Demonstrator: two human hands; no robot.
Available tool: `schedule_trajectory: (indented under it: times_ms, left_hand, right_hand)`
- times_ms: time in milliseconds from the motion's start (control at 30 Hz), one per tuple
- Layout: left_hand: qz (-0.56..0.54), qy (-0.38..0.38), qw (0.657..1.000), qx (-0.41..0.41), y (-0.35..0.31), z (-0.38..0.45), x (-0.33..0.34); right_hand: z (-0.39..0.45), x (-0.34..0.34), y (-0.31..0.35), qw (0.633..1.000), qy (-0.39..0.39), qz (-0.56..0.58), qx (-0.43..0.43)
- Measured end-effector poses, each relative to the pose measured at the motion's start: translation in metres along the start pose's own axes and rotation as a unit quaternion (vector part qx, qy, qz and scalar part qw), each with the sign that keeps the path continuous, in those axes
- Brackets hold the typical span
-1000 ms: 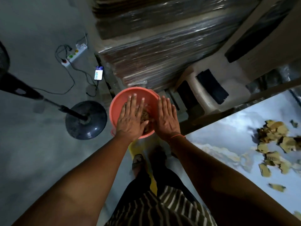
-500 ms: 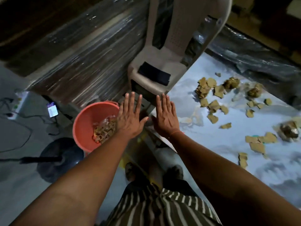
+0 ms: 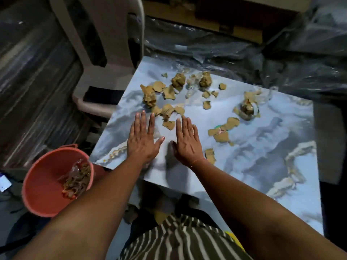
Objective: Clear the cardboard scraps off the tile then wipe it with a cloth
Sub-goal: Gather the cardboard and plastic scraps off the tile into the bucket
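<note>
Both hands over the near-left part of the tile (image 3: 253, 147), palms down, fingers straight and slightly spread, holding nothing. Left hand (image 3: 143, 138) and right hand (image 3: 187, 141) lie side by side with a narrow gap between the thumbs; whether the palms rest on the surface or hover just above it cannot be told. Flat, paired posture reads as a set-up for raking or scooping loose pieces together between the two palms, not for picking singly. Cardboard scraps (image 3: 169, 107) lie scattered across the far half of the tile: nearest cluster sits just beyond the fingertips of both hands, one piece between the two sets of fingers; crumpled lumps farther off near the far edge; another group to the right of the right hand, with one scrap close beside the right wrist. Some clear plastic film is mixed in at the far side. Red bucket (image 3: 56, 184) stands on the floor at near left, just off the tile's near-left corner, already holding some debris; placement suits short carries from tile to bucket. Judgement: clearing partly done, most scraps remain. No cloth in view.
</note>
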State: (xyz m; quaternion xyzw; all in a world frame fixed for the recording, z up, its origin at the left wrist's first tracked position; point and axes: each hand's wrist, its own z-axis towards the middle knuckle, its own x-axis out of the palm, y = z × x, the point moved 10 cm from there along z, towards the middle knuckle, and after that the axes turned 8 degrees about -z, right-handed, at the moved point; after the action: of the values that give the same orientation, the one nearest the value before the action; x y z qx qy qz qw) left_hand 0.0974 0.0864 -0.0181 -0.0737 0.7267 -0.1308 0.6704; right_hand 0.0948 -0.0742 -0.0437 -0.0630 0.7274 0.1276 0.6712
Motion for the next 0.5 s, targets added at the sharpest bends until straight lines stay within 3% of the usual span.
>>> schedule_trajectory:
  times_ms: [200, 367, 500]
  left_hand:
    - [-0.077, 0.036, 0.996, -0.008, -0.075, 0.02, 0.029]
    - [-0.073, 0.077, 0.994, 0.009, -0.114, 0.007, 0.06]
    - [-0.099, 0.137, 0.985, -0.011, -0.131, -0.002, 0.093]
  right_hand:
    - [-0.046, 0.008, -0.074, 0.999, 0.024, 0.027, -0.032]
    - [-0.104, 0.016, -0.089, 0.987, 0.031, -0.059, -0.147]
    - [-0.118, 0.044, -0.108, 0.989, 0.042, -0.068, -0.126]
